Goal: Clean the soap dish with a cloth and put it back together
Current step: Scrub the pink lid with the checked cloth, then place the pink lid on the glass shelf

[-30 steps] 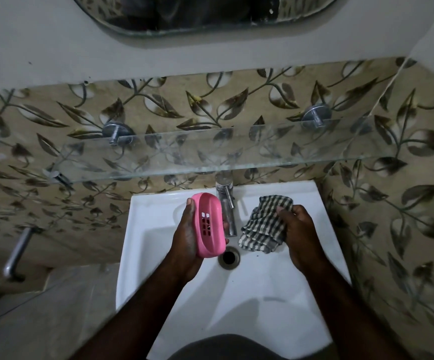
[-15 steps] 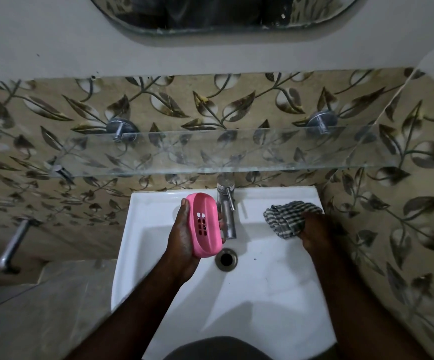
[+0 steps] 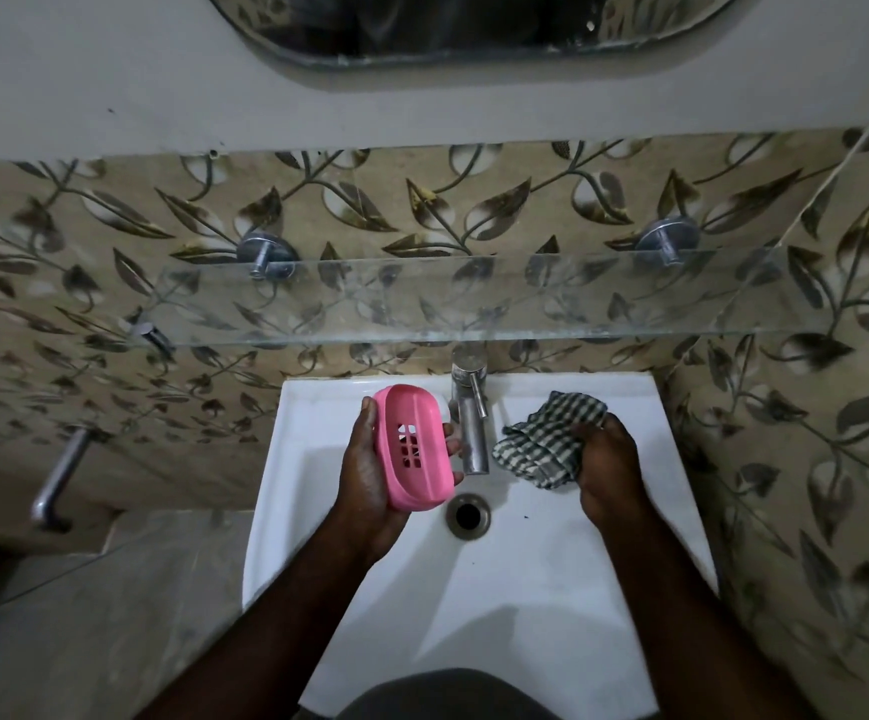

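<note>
My left hand (image 3: 367, 478) grips a pink oval soap dish (image 3: 411, 449) over the white sink (image 3: 551, 589), left of the tap. The dish faces up at me with slotted holes in its middle. My thumb lies along its left edge and my fingertips show at its right edge. My right hand (image 3: 606, 472) holds a bunched checked cloth (image 3: 541, 441) over the basin, right of the tap. Cloth and dish are apart, with the tap between them.
A chrome tap (image 3: 471, 423) stands at the back of the sink above the drain (image 3: 467, 514). A glass shelf (image 3: 474, 298) on two metal pegs runs along the leaf-patterned tiles above. A metal bar (image 3: 55, 480) juts out at the left. A mirror (image 3: 474, 23) hangs higher up.
My right hand swung the cloth out to the sink's right rim, then brought it back toward the tap. The left hand has kept the pink dish almost still.
</note>
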